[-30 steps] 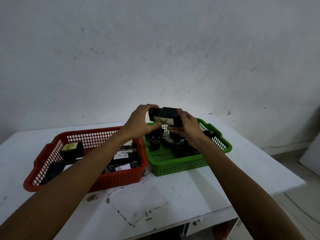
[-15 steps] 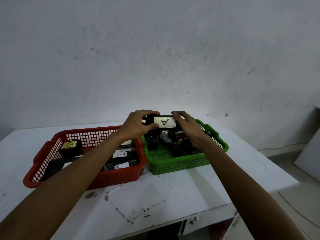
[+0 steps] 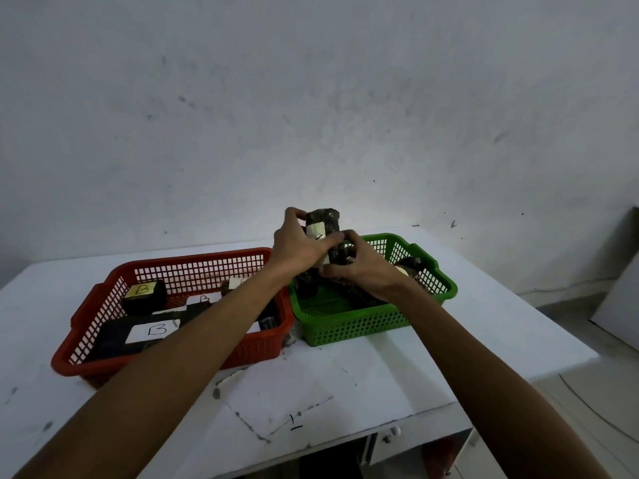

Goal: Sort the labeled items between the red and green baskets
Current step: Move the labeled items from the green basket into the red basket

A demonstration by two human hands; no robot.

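A red basket (image 3: 86,323) on the left holds dark items with white and yellow labels marked B (image 3: 157,329). To its right stands a green basket (image 3: 439,288) with several dark items. Above the green basket's left part I hold a dark block with a white label (image 3: 323,224), now turned upright. My left hand (image 3: 299,245) grips its left side and label. My right hand (image 3: 359,264) holds its lower right part, fingers curled around it. Most of the label is hidden by my fingers.
Both baskets sit on a white table (image 3: 345,385) with scuffs and a cracked patch near the front edge. A grey wall rises right behind. The floor and a pale board (image 3: 622,299) show to the right of the table.
The block lay flat with its A label facing me; it has been turned upright and lowered slightly toward the green basket. Both hands shifted their grip on it.
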